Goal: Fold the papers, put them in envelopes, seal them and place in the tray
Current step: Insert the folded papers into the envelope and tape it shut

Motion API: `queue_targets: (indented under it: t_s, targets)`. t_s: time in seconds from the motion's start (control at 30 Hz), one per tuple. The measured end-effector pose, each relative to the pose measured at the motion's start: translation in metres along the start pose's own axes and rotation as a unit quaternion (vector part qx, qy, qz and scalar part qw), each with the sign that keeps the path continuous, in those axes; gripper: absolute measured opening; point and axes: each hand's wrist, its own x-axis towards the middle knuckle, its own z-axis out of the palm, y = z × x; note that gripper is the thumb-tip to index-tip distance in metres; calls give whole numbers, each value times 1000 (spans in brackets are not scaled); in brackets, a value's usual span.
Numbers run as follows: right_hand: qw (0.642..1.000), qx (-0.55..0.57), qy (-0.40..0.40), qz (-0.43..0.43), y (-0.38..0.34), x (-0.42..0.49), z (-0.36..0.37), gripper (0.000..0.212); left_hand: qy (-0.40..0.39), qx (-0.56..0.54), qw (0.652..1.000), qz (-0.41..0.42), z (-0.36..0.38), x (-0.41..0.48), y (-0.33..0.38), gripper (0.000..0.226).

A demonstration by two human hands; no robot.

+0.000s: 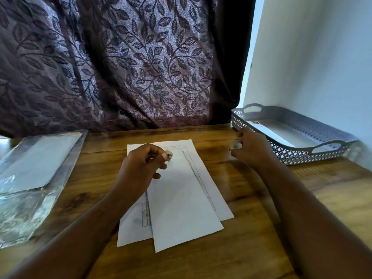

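Observation:
A white envelope (181, 202) lies lengthwise on the wooden table (251, 248), on top of printed paper sheets (209, 178). Above the envelope's far end, my left hand (141, 170) pinches a small pale and greenish sealing piece (168, 155) between thumb and fingers. My right hand (252, 150) is blurred, just off the near left rim of the grey perforated tray (314, 156). Its fingers are curled round a small pale scrap (236, 145). Inside the tray lies one white envelope (267, 132).
A clear plastic packet of envelopes (34, 170) lies at the table's left edge. A dark leaf-patterned curtain (130, 61) hangs behind the table. A white wall (322, 57) stands to the right, behind the tray.

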Motion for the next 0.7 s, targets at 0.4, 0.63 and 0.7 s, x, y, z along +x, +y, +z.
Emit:
queue_targets:
  t_s: [0.4,0.63,0.7]
  targets:
    - [994,-96,-53,16,1,1,0,51,-19,-9,999,-26,5,-2,7,6]
    - [956,244,-104,-127,-79,-35,12,22,-36,-80,994,-59,6,-7,14,17]
    - [931,295,-155,-148,-94,-46,22,31,-37,-96,993,-67,7,-9,16,17]
